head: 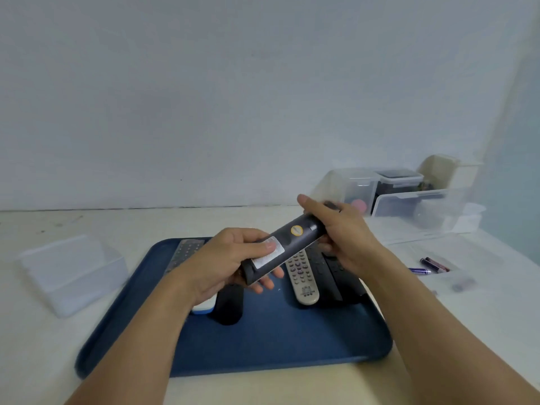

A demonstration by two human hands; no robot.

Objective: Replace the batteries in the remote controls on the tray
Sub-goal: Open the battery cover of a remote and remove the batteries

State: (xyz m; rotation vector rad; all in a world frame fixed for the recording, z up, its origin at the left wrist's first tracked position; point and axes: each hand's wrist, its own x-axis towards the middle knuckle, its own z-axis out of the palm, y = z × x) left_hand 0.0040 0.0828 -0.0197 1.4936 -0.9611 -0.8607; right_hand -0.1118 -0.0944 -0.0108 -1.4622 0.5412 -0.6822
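A dark grey remote point(287, 244) is held back side up above the blue tray point(277, 343), showing a white label and a round yellow sticker. My left hand point(230, 261) grips its near end, thumb on the label. Its far end is gripped by my right hand point(336, 229). On the tray lie a beige remote point(302, 279), black remotes point(336, 273) at the right, a black remote point(229, 305), a white and blue remote point(204, 306) and a grey remote point(184, 254) at the back left. Purple batteries point(429, 266) lie on the table to the right.
A clear plastic box point(70, 273) sits left of the tray. Several clear storage containers point(409, 197) stand at the back right against the wall. A small clear lid or bag point(461, 280) lies near the batteries.
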